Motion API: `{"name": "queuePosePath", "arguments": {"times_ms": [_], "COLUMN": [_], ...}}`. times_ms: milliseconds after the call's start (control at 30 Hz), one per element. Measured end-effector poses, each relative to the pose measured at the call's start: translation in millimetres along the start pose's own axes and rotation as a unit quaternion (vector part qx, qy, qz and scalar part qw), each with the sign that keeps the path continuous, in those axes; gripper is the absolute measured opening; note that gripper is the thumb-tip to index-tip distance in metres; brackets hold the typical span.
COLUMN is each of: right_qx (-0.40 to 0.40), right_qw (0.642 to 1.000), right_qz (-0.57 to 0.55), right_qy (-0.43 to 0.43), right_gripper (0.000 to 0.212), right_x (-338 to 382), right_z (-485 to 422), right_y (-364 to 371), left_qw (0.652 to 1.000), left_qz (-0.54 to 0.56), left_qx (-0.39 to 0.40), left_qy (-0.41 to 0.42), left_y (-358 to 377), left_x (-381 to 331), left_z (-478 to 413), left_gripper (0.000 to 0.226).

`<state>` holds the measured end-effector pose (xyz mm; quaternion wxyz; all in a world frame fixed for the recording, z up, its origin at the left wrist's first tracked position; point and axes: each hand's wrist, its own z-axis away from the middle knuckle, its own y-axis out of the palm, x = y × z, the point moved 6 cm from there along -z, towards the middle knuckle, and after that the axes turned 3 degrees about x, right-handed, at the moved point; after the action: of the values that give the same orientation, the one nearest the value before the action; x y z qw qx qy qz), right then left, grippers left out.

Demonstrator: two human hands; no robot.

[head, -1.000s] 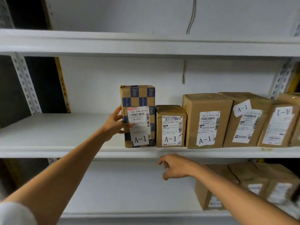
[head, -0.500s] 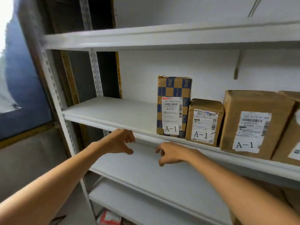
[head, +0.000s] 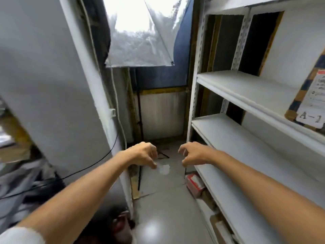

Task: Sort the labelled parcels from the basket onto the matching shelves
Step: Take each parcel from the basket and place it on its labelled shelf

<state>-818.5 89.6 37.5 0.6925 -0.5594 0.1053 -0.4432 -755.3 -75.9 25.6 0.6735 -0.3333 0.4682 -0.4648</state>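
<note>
Both arms reach forward over the aisle floor. My left hand [head: 143, 154] and my right hand [head: 192, 154] hang side by side with fingers loosely curled and apart, holding nothing. The white shelf unit [head: 237, 95] stands to the right. Only one parcel [head: 311, 95] shows, at the far right edge on the upper shelf: a brown and blue checked box with a white label reading A-1. The basket is out of view.
A white pillar [head: 58, 76] rises on the left with a black cable running from it. A red and white box [head: 194, 183] lies on the floor by the shelf foot. A bright covered window [head: 140, 32] is straight ahead. Dark clutter lies at the lower left.
The view has swung left, away from the row of A-1 parcels toward the aisle end. My left hand let go of the checked parcel, and both hands dropped away from the shelf.
</note>
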Motion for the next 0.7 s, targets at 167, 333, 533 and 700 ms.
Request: {"name": "queuePosePath", "arguments": {"times_ms": [167, 333, 533, 700], "right_qx": [0.057, 0.126, 0.193, 0.257], "right_qw": [0.990, 0.950, 0.854, 0.780], "right_qz": [0.059, 0.151, 0.246, 0.278], "right_qy": [-0.113, -0.242, -0.416, -0.498], "right_gripper": [0.047, 0.051, 0.056, 0.057], "right_x": [116, 263, 436, 537], "right_z": [-23, -28, 29, 94], "right_y": [49, 115, 226, 316], "left_qw": [0.991, 0.957, 0.891, 0.827], "left_qz": [0.068, 0.134, 0.206, 0.224], "left_qx": [-0.031, -0.097, -0.118, -0.125], "left_qy": [-0.110, -0.238, -0.388, -0.500], "left_y": [30, 69, 146, 214], "left_x": [95, 183, 252, 273], "left_z": [114, 257, 446, 585], "left_gripper": [0.038, 0.037, 0.037, 0.040]}}
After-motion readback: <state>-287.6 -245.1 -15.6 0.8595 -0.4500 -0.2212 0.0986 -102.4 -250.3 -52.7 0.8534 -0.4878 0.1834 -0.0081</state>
